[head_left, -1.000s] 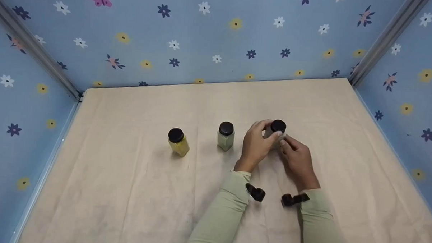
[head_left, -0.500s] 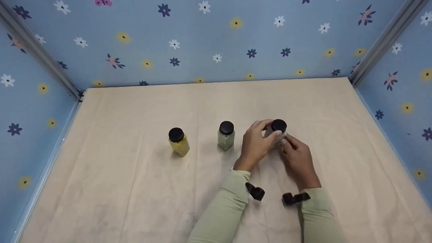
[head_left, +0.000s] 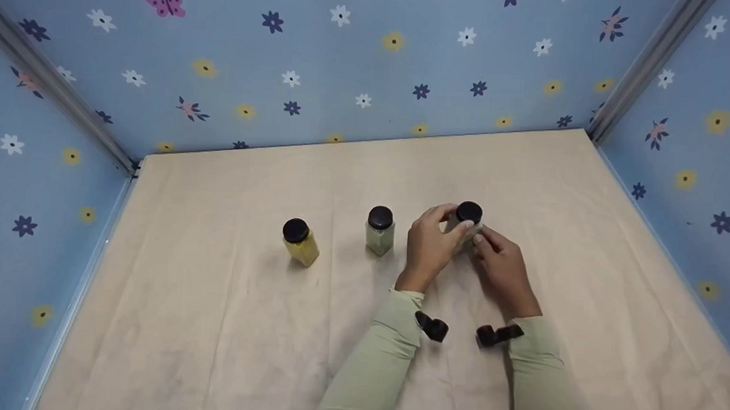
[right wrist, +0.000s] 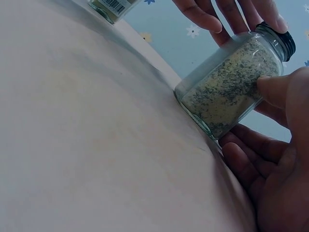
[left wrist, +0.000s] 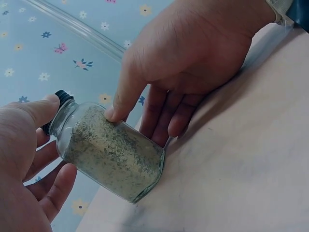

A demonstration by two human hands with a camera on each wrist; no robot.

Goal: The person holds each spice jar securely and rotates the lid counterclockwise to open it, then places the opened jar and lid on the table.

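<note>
A clear glass spice jar (left wrist: 116,150) with a black screw cap (head_left: 468,212) stands on the cloth, filled with pale seasoning flecked with green. My left hand (head_left: 431,247) pinches it up at the cap and neck, thumb in front and fingers behind. Lower down, my right hand (head_left: 505,270) holds the jar's body between thumb and fingers. The jar's base sits right at the cloth in the right wrist view. To the left of both hands stands a second jar (head_left: 380,237) with green contents, and farther left a third jar (head_left: 303,249) with yellow contents. Both are upright and black-capped.
A beige cloth (head_left: 263,335) with light creases covers the table. Blue flowered panels (head_left: 321,58) enclose it at the back and both sides, with metal posts at the corners. A barcode label (right wrist: 115,5) shows on a neighbouring jar in the right wrist view.
</note>
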